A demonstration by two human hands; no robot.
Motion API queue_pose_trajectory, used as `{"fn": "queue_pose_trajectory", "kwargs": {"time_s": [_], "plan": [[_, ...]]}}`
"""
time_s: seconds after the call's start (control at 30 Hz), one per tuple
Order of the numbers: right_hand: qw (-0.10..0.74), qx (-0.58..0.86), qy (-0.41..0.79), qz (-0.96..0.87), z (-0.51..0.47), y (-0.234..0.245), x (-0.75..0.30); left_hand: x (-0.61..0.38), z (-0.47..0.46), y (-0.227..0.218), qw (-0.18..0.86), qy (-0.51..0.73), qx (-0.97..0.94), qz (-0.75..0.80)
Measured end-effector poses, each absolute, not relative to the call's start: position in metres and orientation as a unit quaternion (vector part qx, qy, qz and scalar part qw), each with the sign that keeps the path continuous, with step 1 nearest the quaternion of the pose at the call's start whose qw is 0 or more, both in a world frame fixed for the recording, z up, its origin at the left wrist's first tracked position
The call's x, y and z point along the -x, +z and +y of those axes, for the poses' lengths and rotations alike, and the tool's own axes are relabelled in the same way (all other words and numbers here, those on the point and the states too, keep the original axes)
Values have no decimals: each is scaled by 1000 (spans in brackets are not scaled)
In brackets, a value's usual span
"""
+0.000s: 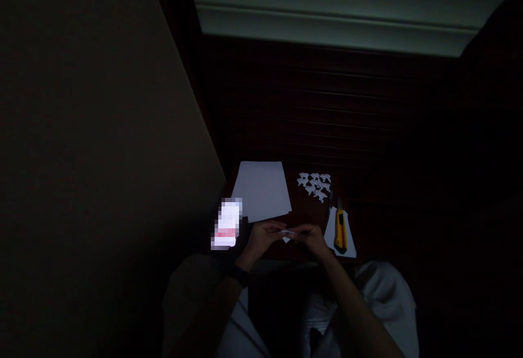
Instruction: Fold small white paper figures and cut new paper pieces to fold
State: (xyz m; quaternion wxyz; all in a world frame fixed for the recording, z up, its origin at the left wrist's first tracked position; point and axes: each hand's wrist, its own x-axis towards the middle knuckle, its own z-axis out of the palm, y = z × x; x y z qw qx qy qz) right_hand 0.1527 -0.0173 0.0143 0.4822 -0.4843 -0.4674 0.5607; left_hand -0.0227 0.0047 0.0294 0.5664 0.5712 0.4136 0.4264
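A small folded piece of white paper is held between my two hands over the front of a small dark table. My left hand pinches its left side, and a dark band circles that wrist. From the other side my right hand closes its fingertips on the same paper. The fold details are too small and dim to make out. Beyond my right hand lie several small folded white paper figures in a cluster. A stack of white sheets rests beyond my left hand.
A yellow and black utility knife lies on smaller white paper at the right, beside a thin dark tool. At the left a phone with a lit, blurred screen stands near a wall. The room is dim.
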Motion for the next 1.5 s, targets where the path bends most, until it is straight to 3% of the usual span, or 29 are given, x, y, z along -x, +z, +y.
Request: {"fn": "queue_pose_trajectory", "kwargs": {"time_s": [0.5,0.93,1.5], "plan": [[502,472,530,-493,-18,8,-154,20,2,15,400,450,-686,408],[503,486,495,-516,-22,7,-155,18,-2,18,458,423,-668,406],[489,474,520,-515,-21,11,-157,21,-2,34,390,388,-742,384]]}}
